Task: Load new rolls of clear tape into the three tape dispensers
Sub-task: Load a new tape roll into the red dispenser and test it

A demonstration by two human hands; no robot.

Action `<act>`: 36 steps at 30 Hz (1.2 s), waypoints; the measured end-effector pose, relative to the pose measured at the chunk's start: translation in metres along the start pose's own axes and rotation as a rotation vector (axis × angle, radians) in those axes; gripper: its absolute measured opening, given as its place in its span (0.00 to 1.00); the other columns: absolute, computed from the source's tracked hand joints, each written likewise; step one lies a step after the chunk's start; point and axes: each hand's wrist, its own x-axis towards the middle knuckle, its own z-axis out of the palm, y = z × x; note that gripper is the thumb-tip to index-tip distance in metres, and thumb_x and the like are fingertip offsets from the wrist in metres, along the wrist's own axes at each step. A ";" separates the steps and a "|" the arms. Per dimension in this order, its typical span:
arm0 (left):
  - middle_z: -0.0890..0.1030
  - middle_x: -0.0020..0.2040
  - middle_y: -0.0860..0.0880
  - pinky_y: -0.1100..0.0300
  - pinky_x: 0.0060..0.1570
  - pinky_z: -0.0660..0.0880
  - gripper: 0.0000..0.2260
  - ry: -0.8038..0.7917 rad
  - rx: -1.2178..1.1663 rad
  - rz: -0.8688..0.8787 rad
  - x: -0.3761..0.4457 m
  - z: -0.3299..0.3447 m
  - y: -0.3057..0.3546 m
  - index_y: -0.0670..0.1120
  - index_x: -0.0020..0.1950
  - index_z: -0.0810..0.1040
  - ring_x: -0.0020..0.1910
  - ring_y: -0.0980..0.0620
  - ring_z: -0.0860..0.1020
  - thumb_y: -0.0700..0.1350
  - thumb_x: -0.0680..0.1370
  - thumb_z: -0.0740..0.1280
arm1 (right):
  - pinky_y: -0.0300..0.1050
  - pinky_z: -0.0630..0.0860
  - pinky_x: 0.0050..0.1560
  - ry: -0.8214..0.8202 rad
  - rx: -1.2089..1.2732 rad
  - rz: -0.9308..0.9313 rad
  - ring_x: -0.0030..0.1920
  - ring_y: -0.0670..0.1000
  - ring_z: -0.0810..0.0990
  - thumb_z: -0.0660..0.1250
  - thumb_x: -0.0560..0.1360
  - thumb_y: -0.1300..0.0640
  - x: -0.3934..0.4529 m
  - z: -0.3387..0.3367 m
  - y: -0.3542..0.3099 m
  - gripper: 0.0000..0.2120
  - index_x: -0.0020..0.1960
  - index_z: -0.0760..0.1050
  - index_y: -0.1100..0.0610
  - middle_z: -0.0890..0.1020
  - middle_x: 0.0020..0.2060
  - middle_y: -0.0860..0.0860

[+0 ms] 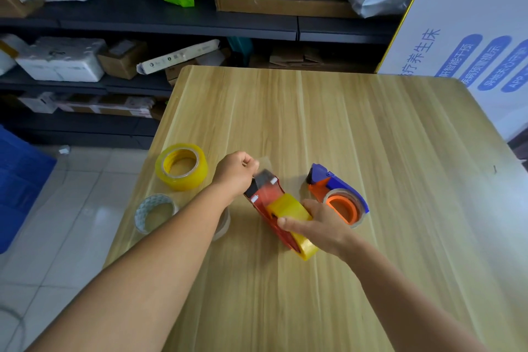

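A red tape dispenser (pixel 267 194) lies on the wooden table (pixel 343 128) with a yellowish clear tape roll (pixel 294 223) seated in it. My right hand (pixel 317 223) grips that roll and the dispenser's rear. My left hand (pixel 237 171) pinches the free end of the tape (pixel 264 164), drawn out past the dispenser's black front. A blue and orange dispenser (pixel 337 191) with a roll in it lies just to the right. A spare yellowish roll (pixel 181 166) sits at the table's left edge. A clear roll with a white core (pixel 154 213) lies nearer me.
Another roll (pixel 224 223) is mostly hidden under my left forearm. Dark shelves (pixel 171 20) with boxes and bags stand behind the table. A white printed board (pixel 471 37) leans at the right. A blue bin (pixel 20 180) stands on the tiled floor at the left.
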 end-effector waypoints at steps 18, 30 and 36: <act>0.83 0.46 0.44 0.43 0.53 0.78 0.08 -0.037 -0.250 -0.090 -0.017 -0.009 0.036 0.46 0.43 0.68 0.48 0.45 0.83 0.43 0.80 0.52 | 0.51 0.73 0.54 -0.058 0.100 0.327 0.52 0.53 0.74 0.75 0.63 0.40 0.019 -0.015 -0.012 0.34 0.64 0.68 0.50 0.74 0.46 0.47; 0.82 0.48 0.45 0.43 0.51 0.77 0.09 -0.035 0.067 0.240 -0.044 -0.012 0.093 0.43 0.47 0.69 0.48 0.45 0.80 0.45 0.81 0.52 | 0.38 0.65 0.24 0.426 -0.387 0.040 0.30 0.46 0.75 0.70 0.64 0.36 0.014 0.006 -0.037 0.33 0.58 0.62 0.54 0.73 0.34 0.47; 0.80 0.42 0.49 0.55 0.34 0.73 0.09 0.046 0.147 0.388 -0.051 -0.029 0.121 0.44 0.46 0.69 0.39 0.53 0.77 0.46 0.81 0.54 | 0.40 0.59 0.23 0.517 -0.492 -0.015 0.27 0.45 0.69 0.67 0.70 0.41 0.015 -0.006 -0.042 0.20 0.44 0.63 0.53 0.71 0.29 0.46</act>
